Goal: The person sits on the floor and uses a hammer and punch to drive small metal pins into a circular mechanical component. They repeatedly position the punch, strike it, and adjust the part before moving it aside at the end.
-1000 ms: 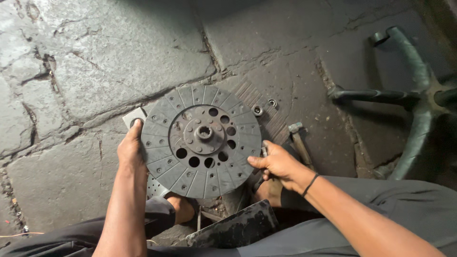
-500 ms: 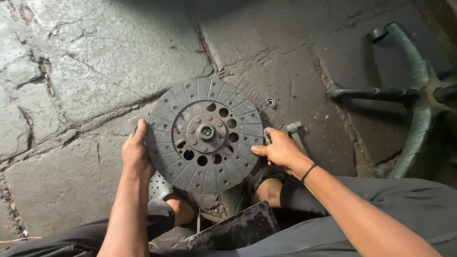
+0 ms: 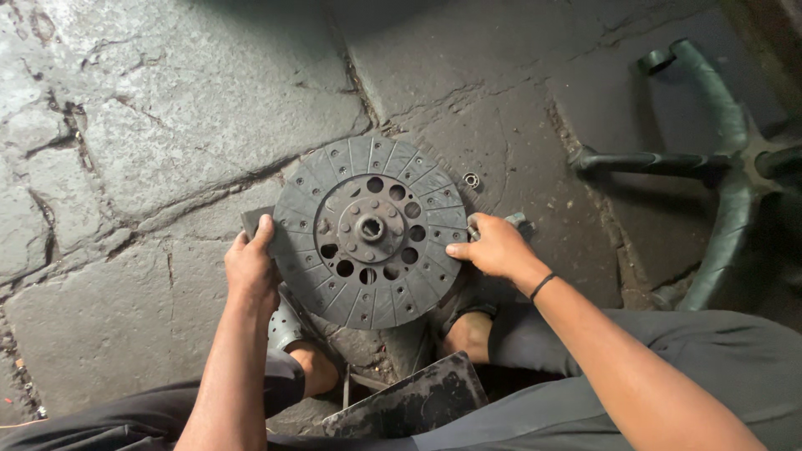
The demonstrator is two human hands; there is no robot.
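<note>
- A round, dark grey clutch disc (image 3: pixel 370 230) lies face up at the middle of the scene, over a cracked stone floor (image 3: pixel 150 108), with both hands on its rim.
- The disc has a ring of grooved friction segments around the outside, a circle of round holes further in, and a splined hub hole at the centre.
- The left hand (image 3: pixel 251 269) grips the disc's left edge: the thumb lies up over the top face, while the fingers curl under the rim and are hidden.
- The right hand (image 3: pixel 494 247) holds the right edge, its thumb pressed flat on the friction ring and pointing left; the other fingers are folded behind the rim, closed around it.
- A thin black band (image 3: pixel 542 286) circles the right wrist.
- A small metal ring (image 3: pixel 472 179), like a bearing, lies on the floor just beyond the disc's upper right edge, apart from it.
- A grey metal tool head (image 3: pixel 518 222) shows just right of the right hand; most of it is covered by the hand.
- Under the disc's near edge sit the person's bare feet (image 3: pixel 468 332), one on each side of a dark, flat metal plate (image 3: pixel 409 405).
- A pale metal part (image 3: pixel 284 326) peeps out below the disc near the left wrist; its shape cannot be told.
- At the far right lies a dark green steering wheel (image 3: pixel 718 159), well apart from the disc.
- Dark trouser legs fill the near edge.
</note>
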